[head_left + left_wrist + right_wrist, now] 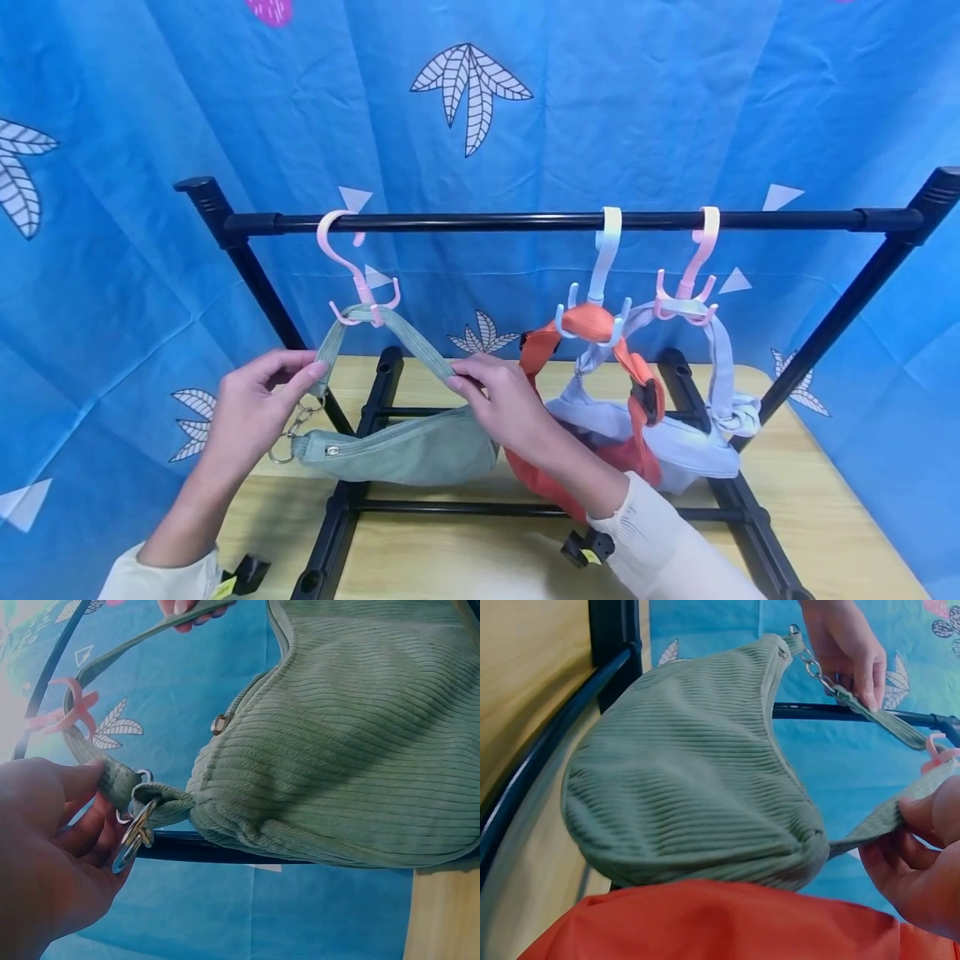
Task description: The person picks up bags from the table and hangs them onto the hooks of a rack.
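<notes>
A green corduroy shoulder bag (420,450) hangs by its strap from the prongs of a pink hook hanger (363,287) at the rack's left. My left hand (258,408) pinches the strap near its metal rings and chain; the left wrist view shows the rings (135,836) just beside those fingers. Farther along the same strap (881,814), my right hand (513,408) pinches it between thumb and fingers. The bag's zipper looks closed in the head view. In the right wrist view the bag's rounded end lies against something red-orange (720,922).
On the black rack bar (465,222), a light blue hanger (606,258) holds an orange-red bag (540,487), and another pink hanger (697,258) holds a lavender bag (682,450). The rack stands on a wooden table (810,500) before a blue patterned curtain (637,108).
</notes>
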The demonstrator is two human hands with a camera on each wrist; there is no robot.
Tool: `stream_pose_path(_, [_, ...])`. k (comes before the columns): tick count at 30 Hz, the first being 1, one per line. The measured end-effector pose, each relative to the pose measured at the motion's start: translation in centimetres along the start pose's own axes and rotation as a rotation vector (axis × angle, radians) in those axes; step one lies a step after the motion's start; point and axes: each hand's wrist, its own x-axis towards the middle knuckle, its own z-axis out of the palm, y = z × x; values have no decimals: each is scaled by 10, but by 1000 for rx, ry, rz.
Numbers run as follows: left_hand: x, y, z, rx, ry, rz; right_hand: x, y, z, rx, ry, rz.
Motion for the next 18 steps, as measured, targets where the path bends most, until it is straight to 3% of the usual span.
stream_pose_path(18, [-7,-7,-1,-18,-25,-91,-24,4,-10,5,4,-18])
